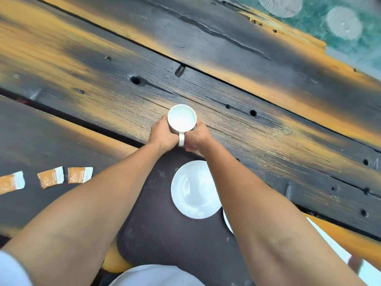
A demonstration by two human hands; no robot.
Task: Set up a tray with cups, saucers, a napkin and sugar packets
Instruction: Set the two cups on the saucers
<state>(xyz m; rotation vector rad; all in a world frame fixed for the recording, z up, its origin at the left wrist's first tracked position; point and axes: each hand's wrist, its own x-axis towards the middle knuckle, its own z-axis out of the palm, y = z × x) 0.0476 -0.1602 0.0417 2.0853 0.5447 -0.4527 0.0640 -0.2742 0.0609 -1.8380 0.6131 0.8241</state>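
White cup (181, 118): I see it clasped between both hands, handle toward me, over the wooden table (226, 79), just past the far edge of the tray (165, 234).
Left hand (162, 134): fingers curl round its left side.
Right hand (196, 137): wraps the right side, beside the handle.

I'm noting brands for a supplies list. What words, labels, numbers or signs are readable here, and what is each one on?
On the three sugar packets: pale print on the orange part, too small and blurred to read.
On the cup: plain white, no text visible.
On the saucer: plain white, no text visible.
On the tray and wooden table: no lettering visible.
So nothing can be quoted.
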